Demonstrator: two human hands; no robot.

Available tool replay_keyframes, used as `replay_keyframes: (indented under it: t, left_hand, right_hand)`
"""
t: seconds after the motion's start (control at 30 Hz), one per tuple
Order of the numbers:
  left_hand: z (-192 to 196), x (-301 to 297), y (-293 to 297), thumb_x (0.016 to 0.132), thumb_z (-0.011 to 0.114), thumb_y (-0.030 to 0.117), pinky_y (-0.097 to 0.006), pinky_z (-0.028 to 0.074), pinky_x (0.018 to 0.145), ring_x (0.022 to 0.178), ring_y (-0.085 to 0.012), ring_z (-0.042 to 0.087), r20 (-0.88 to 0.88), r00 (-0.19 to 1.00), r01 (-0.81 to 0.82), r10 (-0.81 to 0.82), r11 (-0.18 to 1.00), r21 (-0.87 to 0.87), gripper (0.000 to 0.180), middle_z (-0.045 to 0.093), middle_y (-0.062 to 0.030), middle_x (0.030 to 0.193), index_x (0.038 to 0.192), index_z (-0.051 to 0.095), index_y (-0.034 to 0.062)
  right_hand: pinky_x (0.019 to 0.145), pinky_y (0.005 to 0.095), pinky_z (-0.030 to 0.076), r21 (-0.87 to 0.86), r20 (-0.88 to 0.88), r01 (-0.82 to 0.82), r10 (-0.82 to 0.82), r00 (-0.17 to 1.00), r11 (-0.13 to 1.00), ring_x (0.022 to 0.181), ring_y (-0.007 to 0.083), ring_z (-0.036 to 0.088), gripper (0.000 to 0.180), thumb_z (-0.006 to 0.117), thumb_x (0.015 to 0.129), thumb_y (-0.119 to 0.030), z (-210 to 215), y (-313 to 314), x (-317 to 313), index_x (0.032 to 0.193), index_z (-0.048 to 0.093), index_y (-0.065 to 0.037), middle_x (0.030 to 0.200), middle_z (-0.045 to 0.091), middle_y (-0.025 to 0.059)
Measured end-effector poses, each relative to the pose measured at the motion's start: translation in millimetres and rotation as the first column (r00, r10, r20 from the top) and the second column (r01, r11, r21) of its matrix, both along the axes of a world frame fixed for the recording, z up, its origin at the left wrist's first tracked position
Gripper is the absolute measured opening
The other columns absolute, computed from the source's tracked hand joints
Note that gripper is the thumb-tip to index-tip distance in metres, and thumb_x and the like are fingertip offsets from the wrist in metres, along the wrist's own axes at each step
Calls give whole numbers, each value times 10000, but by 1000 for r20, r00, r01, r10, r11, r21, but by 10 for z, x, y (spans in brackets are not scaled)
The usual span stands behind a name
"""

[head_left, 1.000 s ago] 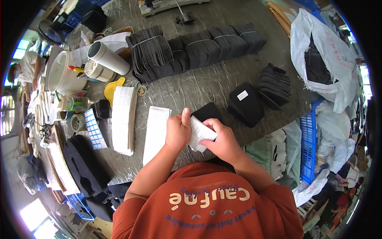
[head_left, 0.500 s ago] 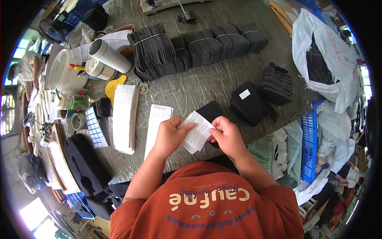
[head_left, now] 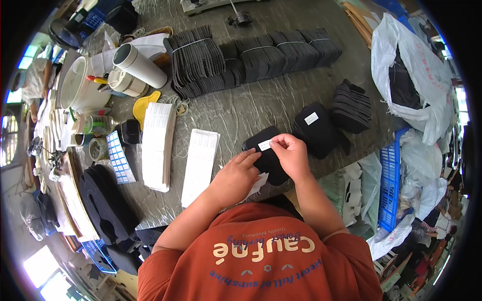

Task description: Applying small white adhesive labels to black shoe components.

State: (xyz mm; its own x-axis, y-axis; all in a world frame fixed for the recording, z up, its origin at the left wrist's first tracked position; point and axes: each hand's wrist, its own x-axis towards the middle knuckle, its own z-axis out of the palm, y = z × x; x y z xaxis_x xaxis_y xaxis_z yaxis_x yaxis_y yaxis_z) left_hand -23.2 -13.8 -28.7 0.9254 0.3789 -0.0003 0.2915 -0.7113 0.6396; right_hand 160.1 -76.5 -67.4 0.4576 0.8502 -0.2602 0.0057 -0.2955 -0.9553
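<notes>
R fingers (head_left: 284, 141) moved to wht label (head_left: 264, 145); blue crate (head_left: 389, 185) beside tbl (head_left: 241, 109).

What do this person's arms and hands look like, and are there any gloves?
No gloves! The left hand and right hand are bare, and so are the forearms. I see no watch or bracelet. The short sleeves are rusty red, matching the shirt, which has cream and blue printing.
</notes>
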Motion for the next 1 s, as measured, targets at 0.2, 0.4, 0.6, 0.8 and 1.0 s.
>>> replay_keyframes:
  t: [0.2,0.4,0.6,0.8,1.0]
  left_hand:
    - [-25,0,-5,800,645,129,-409,404,1027,1248,-351,459,-6,1000,11,-11,1000,2,164,532,-205,1271,804,606,-30]
    - [-23,5,-3,801,639,124,-407,400,1029,1248,-344,461,-9,1000,7,-7,1000,7,153,532,-201,1272,811,608,-26]
    - [8,69,27,819,610,137,-404,394,1014,1142,-316,521,-33,999,14,-13,999,38,158,519,-199,1300,823,611,-21]
    - [-61,111,5,828,573,149,-423,379,996,1091,-283,526,-52,998,26,-18,987,159,155,502,-186,1336,818,620,1]
    - [35,198,67,820,582,166,-397,403,963,1059,-256,533,-190,981,69,-47,991,112,161,509,-161,1339,838,642,16]
  right_hand:
    - [621,233,476,-3,25,13,-13,1000,1000,673,68,588,72,652,847,-29,-26,11,-32,870,656,39,739,664,52]
    - [608,242,478,-9,90,16,-15,996,1000,658,76,594,88,660,841,-46,-63,31,-33,866,660,38,724,667,70]
    - [587,251,477,-33,162,14,-8,987,999,624,87,597,92,663,831,-51,-68,38,-39,860,665,37,710,670,85]
    - [566,300,485,0,279,88,-84,957,996,596,172,635,184,708,779,-58,-51,83,-72,917,619,23,683,662,118]
    - [632,357,487,-118,553,75,3,833,990,685,263,604,311,753,717,-77,15,130,7,966,575,-22,700,610,109]
